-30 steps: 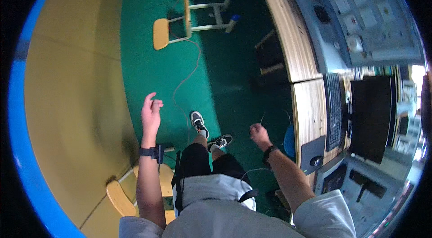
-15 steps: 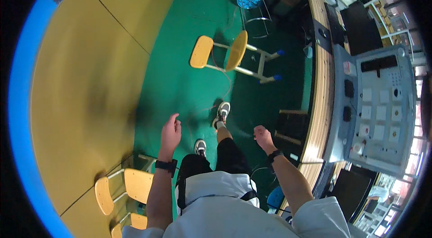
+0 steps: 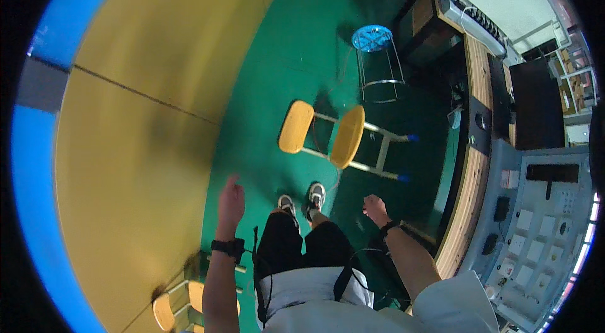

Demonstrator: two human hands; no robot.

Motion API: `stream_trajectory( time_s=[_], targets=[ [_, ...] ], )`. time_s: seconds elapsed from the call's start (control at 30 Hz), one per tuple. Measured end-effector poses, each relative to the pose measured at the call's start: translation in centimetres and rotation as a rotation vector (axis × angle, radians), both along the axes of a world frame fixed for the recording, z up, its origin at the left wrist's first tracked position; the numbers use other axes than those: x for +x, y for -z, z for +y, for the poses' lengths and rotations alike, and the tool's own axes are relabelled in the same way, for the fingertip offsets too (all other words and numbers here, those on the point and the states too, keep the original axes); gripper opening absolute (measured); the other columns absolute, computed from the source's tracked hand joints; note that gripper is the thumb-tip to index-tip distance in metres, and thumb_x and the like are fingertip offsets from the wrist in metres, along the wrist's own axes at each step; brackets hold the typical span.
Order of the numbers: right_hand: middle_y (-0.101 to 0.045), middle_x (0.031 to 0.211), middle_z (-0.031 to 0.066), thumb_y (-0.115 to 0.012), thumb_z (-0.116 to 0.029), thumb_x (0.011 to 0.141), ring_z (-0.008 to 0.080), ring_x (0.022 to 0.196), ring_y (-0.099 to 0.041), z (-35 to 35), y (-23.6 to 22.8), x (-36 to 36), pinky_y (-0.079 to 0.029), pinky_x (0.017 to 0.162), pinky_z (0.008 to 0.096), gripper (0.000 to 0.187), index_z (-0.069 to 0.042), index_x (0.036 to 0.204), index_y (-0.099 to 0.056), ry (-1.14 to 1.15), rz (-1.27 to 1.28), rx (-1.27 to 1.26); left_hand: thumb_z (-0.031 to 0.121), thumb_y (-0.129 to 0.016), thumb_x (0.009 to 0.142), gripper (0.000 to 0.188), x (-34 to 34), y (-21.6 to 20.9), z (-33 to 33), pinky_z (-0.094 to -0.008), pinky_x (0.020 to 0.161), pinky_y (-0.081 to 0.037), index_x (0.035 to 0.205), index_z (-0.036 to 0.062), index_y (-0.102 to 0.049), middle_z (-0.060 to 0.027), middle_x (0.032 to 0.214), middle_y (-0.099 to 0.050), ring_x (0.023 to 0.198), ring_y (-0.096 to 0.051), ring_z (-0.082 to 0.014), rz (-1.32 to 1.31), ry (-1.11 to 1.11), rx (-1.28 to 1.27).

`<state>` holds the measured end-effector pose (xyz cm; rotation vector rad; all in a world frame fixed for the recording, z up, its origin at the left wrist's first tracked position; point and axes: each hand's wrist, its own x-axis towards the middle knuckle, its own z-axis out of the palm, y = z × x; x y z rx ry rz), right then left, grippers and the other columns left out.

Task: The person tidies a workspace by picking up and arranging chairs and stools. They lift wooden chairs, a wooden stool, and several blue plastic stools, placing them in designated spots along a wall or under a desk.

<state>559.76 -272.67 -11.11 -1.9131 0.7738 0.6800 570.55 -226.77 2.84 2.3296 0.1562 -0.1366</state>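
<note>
Below the fingers of the left hand [image 3: 231,204] and the right hand [image 3: 375,208] spreads a smooth green floor [image 3: 283,49]. Left of the left fingers rises a broad, tan panelled surface [image 3: 145,163] with a bright blue border [image 3: 38,169]. A long desk with a pale, wood-grained top [image 3: 465,213] runs along the right side of the right fingers, apart from them. On it, farther right, sits an open grey-blue plastic case [image 3: 498,175], small white pieces set in its far half. Beyond the case, ahead and to the right of the right fingers, stands a flat black monitor [image 3: 535,106].

Nearest ahead of the right fingers, clear of both hands, is a chair with yellow wooden panels and pale metal legs [image 3: 348,137]; it appears tipped over, its blue-capped feet pointing right. Farther ahead stands a round stool with a blue seat and thin metal legs [image 3: 372,39]. Behind and left of the left fingers shows part of another yellow wooden chair [image 3: 164,312].

The left fingers are blurred and the right ones look loosely curled; whether either set is fully closed, I cannot tell. Between the hands, below fingertip level, are two grey-and-white shoes [image 3: 317,194]. A small dark mouse [image 3: 481,120] rests on the desk, ahead and right of the right fingers.
</note>
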Motion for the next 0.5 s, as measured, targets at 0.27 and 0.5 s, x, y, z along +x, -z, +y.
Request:
stream_trajectory(
  time_s=[0.27,0.5],
  targets=[
    [-0.066,0.082,0.0139,-0.050,-0.030,0.094,0.0249,0.072,-0.067,-2.3,-3.3,10.6,-0.053,0.066,0.0362,0.032,0.000,0.099,-0.061,0.095,-0.026,-0.066,0.012,-0.055,0.092,0.032,13.7,4.8,-4.7,-0.0402,0.073,-0.050,0.123,0.0059,-0.052,-0.0155,0.087,-0.064,0.081,-0.063,-0.0312,0.263,0.057,-0.166],
    [-0.068,0.090,0.0186,-0.052,-0.029,0.093,0.0392,0.085,-0.066,1.4,1.3,12.5,-0.053,0.075,0.0433,0.030,-0.002,0.101,-0.062,-0.005,-0.096,-0.211,0.017,-0.056,0.092,0.035,24.4,16.1,-3.3,-0.0440,0.072,-0.050,0.125,0.0054,-0.051,-0.0169,0.087,-0.064,0.080,-0.063,-0.0368,0.280,0.256,0.000]
  ],
)
